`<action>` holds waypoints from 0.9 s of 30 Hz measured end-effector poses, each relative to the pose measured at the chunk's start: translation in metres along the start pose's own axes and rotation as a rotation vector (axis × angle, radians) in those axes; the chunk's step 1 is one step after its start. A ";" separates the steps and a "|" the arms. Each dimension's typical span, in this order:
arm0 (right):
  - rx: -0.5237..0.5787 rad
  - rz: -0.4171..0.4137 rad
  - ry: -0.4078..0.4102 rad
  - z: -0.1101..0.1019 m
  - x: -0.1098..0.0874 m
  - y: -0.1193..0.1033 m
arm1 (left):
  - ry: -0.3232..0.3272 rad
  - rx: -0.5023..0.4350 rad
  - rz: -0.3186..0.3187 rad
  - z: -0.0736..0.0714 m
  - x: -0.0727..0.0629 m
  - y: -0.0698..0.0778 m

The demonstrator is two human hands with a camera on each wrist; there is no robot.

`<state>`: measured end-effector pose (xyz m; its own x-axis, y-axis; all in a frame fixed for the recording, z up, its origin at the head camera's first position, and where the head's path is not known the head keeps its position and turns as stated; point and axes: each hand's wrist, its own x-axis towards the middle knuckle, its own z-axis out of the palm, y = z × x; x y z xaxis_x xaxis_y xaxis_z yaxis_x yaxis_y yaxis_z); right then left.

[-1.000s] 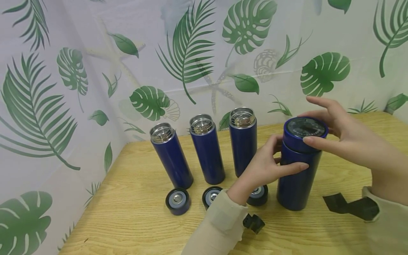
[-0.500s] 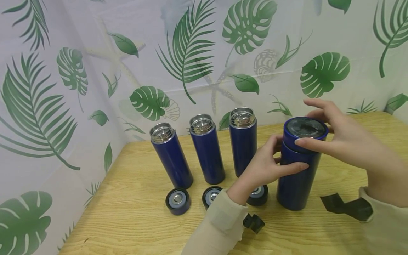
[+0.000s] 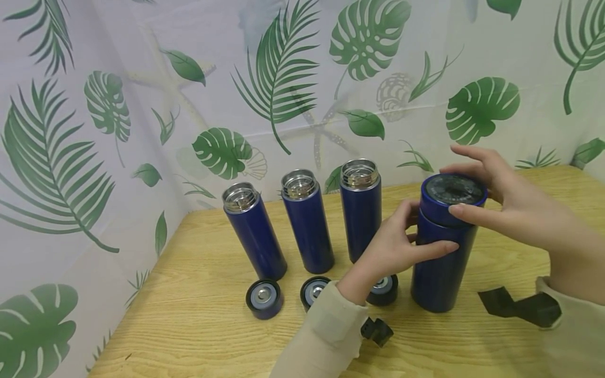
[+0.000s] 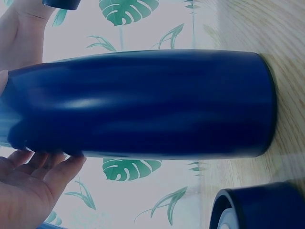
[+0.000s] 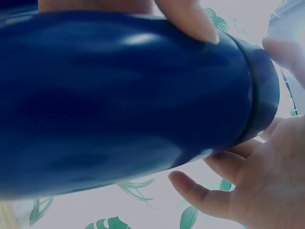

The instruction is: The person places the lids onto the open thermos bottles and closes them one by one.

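Observation:
A dark blue thermos stands upright on the table, its lid seated on top with a dark round display-like disc. My left hand grips the body just below the lid, thumb across the front and fingers behind. With thumb and fingers around the lid's rim, my right hand holds it from the right. In the left wrist view the thermos body lies across the picture. The right wrist view shows the seam between thermos body and lid.
Three lidless blue thermoses stand in a row to the left, steel necks showing. Three upturned lids lie before them, two partly hidden by my left arm. Black straps hang at both wrists. A leaf-printed cloth backs the table.
My right thumb and fingers shift around the lid's rim, thumb moving left then back right. The left hand keeps its hold, and the thermos stays in place.

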<state>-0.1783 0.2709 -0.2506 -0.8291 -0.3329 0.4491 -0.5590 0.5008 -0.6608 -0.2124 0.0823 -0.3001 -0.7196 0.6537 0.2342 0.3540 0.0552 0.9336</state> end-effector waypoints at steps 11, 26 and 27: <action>-0.098 0.152 0.074 0.003 0.002 -0.010 | 0.007 0.010 0.005 0.001 0.000 0.000; 0.047 -0.004 0.016 -0.002 -0.001 0.000 | 0.012 0.019 -0.008 0.001 0.000 0.000; 0.055 -0.032 0.008 -0.003 -0.002 0.001 | 0.011 0.020 -0.006 0.000 0.000 0.000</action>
<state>-0.1772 0.2744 -0.2508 -0.8107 -0.3415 0.4756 -0.5851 0.4452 -0.6778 -0.2118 0.0824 -0.3002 -0.7280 0.6453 0.2314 0.3612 0.0742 0.9295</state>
